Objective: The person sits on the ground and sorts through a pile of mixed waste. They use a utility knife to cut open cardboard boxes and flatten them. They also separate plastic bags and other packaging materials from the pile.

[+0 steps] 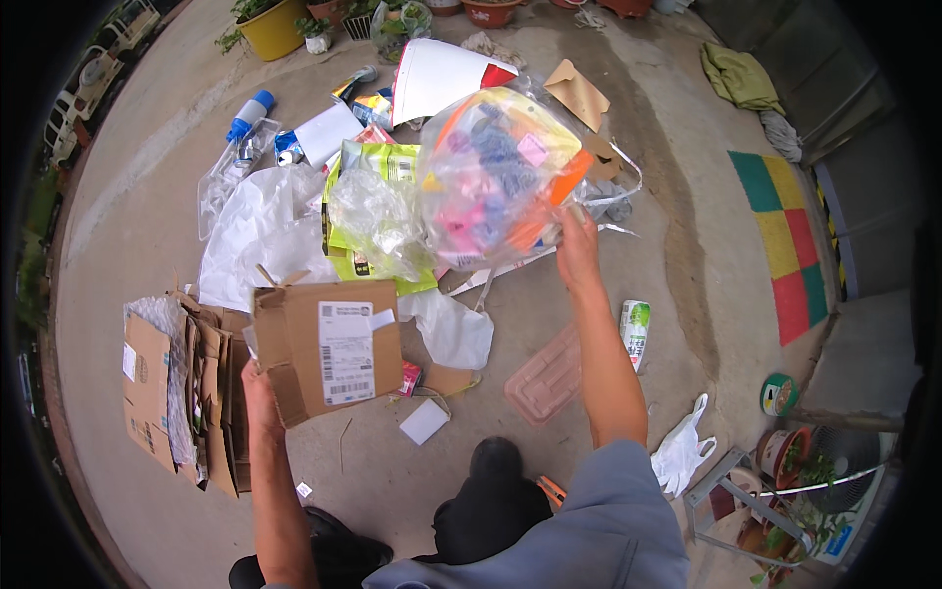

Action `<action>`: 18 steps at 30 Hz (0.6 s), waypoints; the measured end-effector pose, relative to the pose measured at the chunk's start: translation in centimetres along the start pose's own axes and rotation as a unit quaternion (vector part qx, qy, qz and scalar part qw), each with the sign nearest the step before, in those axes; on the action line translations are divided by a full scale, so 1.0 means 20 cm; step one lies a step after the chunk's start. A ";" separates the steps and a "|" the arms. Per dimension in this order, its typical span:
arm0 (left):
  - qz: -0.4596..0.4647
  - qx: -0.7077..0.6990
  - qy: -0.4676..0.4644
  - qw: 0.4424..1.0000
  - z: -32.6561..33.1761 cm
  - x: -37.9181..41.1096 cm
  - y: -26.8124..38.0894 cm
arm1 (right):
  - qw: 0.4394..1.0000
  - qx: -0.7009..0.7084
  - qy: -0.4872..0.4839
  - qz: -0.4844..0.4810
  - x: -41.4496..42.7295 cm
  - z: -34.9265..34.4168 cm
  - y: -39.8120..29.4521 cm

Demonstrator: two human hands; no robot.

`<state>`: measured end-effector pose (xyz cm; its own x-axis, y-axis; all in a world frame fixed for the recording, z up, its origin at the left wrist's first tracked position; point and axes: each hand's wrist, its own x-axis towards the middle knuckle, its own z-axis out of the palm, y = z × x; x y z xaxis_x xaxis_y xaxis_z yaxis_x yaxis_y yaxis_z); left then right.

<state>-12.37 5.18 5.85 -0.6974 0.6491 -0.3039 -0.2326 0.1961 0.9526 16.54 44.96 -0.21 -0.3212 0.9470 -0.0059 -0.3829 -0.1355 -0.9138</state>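
My left hand (262, 397) grips the left edge of a flattened cardboard box (294, 339) with a printed label on its face. My right hand (576, 239) holds a clear plastic bag (493, 177) by its lower right side; colourful items show through it, blurred. Beneath and around the bag lie crumpled clear plastic film (375, 213), a lime-green printed pouch (397, 158) and white plastic sheeting (250, 228). Left of my left hand, a stack of flattened cardboard boxes (213, 397) stands on edge with bubble wrap (173, 368) between the pieces.
Farther off lie a white and red panel (441, 77), a blue-capped bottle (250, 114) and drink cans (287, 147). Nearer are a translucent plastic lid (543, 379), a white plastic bag (681, 449) and an orange utility knife (550, 489). Potted plants (272, 29) and a metal frame (751, 501) stand at the edges.
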 end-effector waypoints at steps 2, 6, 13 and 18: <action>0.036 -0.145 0.056 0.987 -0.35 0.10 -0.17 | 0.996 0.082 -0.045 0.012 -0.09 -0.04 -0.02; 0.154 -0.179 0.086 0.968 -0.60 0.20 -0.10 | 0.982 0.060 -0.111 0.140 -0.28 0.03 -0.06; 0.216 -0.246 0.214 0.920 -0.63 0.17 0.26 | 0.865 0.048 -0.361 0.346 -0.85 0.56 0.45; 0.192 -0.213 0.179 0.941 -0.74 0.16 0.22 | 0.846 -0.105 -0.460 0.249 -1.08 0.86 0.71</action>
<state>-25.57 -2.80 8.84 -0.9516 0.3075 0.0027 -0.1149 -0.3638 0.9244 3.11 17.58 -6.10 -0.9722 0.1484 -0.1812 0.1295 -0.3044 -0.9437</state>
